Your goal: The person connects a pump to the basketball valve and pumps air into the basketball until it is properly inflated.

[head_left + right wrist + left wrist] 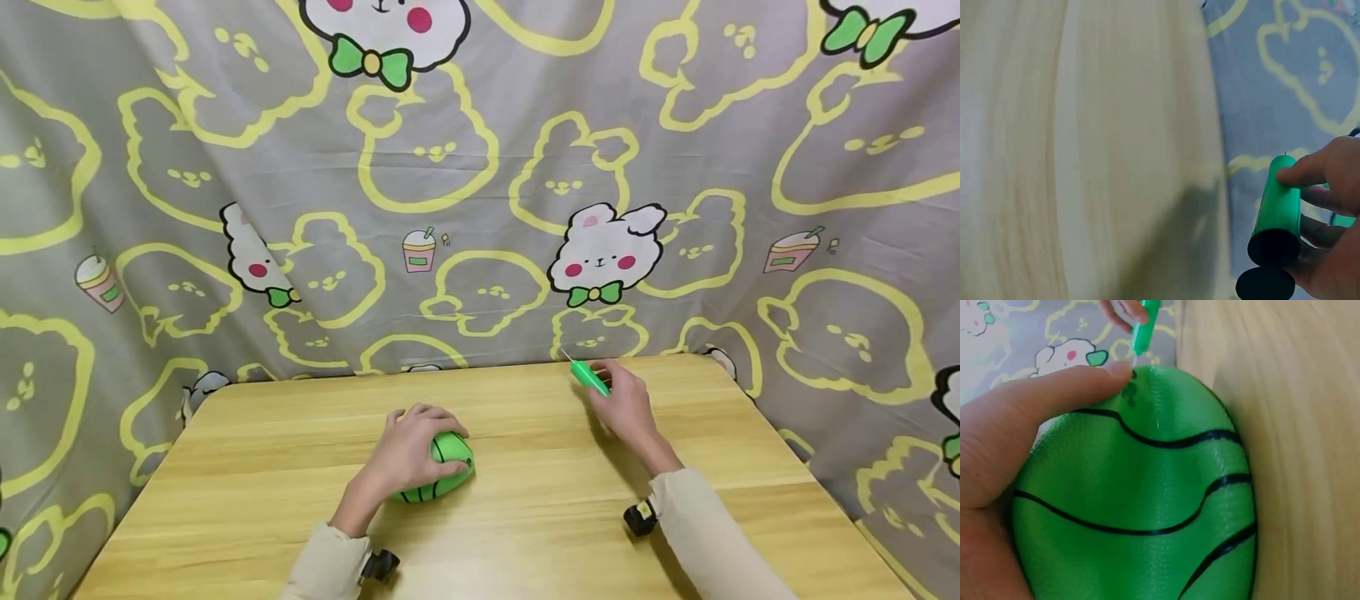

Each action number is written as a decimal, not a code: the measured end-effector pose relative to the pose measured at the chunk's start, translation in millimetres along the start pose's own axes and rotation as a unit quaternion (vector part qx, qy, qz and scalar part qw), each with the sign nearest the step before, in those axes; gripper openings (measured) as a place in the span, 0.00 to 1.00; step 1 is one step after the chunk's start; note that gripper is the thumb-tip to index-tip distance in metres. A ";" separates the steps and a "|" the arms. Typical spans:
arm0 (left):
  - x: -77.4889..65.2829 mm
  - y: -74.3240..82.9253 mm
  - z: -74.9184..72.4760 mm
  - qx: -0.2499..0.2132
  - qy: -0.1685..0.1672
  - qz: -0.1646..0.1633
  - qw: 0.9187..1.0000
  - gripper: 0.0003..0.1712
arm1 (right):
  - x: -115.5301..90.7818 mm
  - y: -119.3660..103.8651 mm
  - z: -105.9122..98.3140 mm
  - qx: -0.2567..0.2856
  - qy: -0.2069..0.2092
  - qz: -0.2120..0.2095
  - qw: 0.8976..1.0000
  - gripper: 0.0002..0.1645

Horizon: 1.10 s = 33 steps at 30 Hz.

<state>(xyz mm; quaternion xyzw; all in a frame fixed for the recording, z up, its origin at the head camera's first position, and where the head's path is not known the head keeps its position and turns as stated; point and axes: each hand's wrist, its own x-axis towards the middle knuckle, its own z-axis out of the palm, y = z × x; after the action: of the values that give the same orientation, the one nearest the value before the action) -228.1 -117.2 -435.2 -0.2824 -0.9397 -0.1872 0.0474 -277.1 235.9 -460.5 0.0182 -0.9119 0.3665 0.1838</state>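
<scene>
My left hand (408, 450) grips a green oval ball (453, 454) with wavy black lines on the tabletop. In the left wrist view the thumb lies along the ball (1141, 469) near its tip, beside a small dark spot; the other fingers are hidden behind it. Farther back on the right, my right hand (622, 400) holds a small green ball pump (589, 377), its thin needle pointing up and left, away from the ball. The right wrist view shows fingers pinching the pump barrel (1279, 203), with a black round end (1266, 284) below it.
A wood-grain table (517, 517) lies under both hands. Behind it and at its sides hangs a grey curtain (480, 225) with yellow outlines and cartoon animals. Black wrist cameras (381, 567) sit at the sleeve cuffs.
</scene>
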 end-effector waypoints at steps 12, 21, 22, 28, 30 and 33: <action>-5.6 14.3 4.4 0.070 0.038 -0.019 0.997 0.25 | -41.1 -9.3 -26.9 0.056 0.001 -0.045 0.997 0.21; -7.9 5.1 8.4 0.032 0.087 -0.034 0.995 0.13 | -55.6 -32.9 -39.5 0.086 -0.018 -0.078 0.993 0.21; -8.8 4.5 7.3 0.025 0.087 -0.034 0.995 0.13 | -56.7 -36.1 -40.5 0.089 -0.019 -0.083 0.992 0.21; -12.0 6.0 1.5 -0.017 0.090 -0.026 0.995 0.14 | -67.4 -52.3 -44.8 0.084 -0.030 -0.123 0.988 0.23; -11.8 7.6 1.4 -0.035 0.094 -0.024 0.995 0.15 | -71.8 -57.3 -45.3 0.078 -0.029 -0.144 0.986 0.24; -10.7 10.5 2.4 -0.057 0.098 -0.021 0.993 0.16 | -77.3 -63.6 -43.9 0.070 -0.033 -0.177 0.981 0.25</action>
<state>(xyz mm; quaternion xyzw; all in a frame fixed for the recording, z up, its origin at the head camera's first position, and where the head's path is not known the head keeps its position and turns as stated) -213.3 -113.7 -436.1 -0.2454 -0.9239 -0.2682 0.1189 -180.3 211.2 -416.2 0.2045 -0.8718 0.3904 0.2139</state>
